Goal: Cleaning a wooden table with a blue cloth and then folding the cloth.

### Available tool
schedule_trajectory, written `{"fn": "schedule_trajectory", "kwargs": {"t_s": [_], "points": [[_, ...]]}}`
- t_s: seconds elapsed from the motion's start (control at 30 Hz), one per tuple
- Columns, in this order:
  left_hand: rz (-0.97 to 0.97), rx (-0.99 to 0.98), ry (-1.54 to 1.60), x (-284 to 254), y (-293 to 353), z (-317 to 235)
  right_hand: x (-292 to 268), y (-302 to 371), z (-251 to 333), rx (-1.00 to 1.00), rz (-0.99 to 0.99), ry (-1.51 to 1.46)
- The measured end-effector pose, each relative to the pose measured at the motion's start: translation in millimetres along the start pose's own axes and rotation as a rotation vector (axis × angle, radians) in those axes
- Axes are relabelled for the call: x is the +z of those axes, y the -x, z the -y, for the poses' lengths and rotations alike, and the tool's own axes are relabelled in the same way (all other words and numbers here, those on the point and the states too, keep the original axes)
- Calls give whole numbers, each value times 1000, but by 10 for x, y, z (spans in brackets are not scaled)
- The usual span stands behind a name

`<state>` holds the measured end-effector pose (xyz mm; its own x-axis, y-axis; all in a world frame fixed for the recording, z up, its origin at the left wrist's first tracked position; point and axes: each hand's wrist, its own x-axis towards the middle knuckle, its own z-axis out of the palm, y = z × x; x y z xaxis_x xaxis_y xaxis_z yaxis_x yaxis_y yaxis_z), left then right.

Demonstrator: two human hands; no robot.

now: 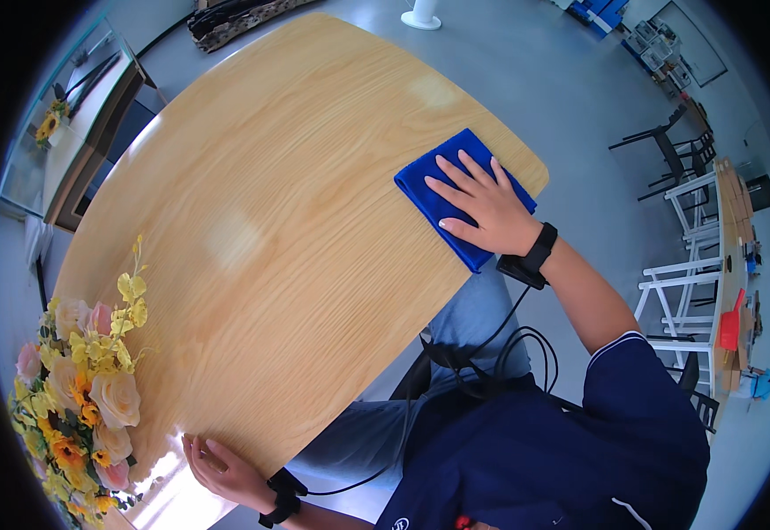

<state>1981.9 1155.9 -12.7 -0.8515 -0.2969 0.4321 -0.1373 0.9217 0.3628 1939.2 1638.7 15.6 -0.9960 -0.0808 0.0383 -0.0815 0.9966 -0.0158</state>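
My right hand [488, 210] lies flat with spread fingers on a folded blue cloth [429, 181], near the right end of a light wood table [270, 221]. Part of the cloth reaches over the table's near edge. At the table's left end my left hand [226, 477] rests by the near edge, its fingers loosely bent and holding nothing that I can see. Beside it, farther left, stands a bouquet [85, 406] of roses, sunflowers and yellow blossoms. Black bands circle both wrists, with cables running from them.
My legs in jeans [469, 327] are beside the near edge, with looped black cables [539, 344] over them. Behind the table at left is a glass-topped cabinet [94, 132]. White-legged stools [685, 265] and a long table stand at right; another person [760, 384] is beyond.
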Motion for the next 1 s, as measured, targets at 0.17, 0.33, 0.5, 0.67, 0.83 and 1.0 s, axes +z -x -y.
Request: {"fn": "schedule_trajectory", "kwargs": {"t_s": [0.17,0.33,0.5,0.67,0.83,1.0], "points": [[21,-80,130,26,-5,-68,-38,25,-36,-9,-33,10],[-57,142,10,-127,-61,-132,21,-10,-76,-63,-75,-71],[-61,210,-47,-41,-49,-134,7,35,-240,-58,-93,-116],[-113,262,-38,7,-68,-8,44,-3,-405,-51,-112,-125],[-84,162,-82,30,-52,-35,51,-35,-603,-31,-121,-108],[-150,195,-104,51,-57,-41,86,-85,-728,-9,-128,-98]]}}
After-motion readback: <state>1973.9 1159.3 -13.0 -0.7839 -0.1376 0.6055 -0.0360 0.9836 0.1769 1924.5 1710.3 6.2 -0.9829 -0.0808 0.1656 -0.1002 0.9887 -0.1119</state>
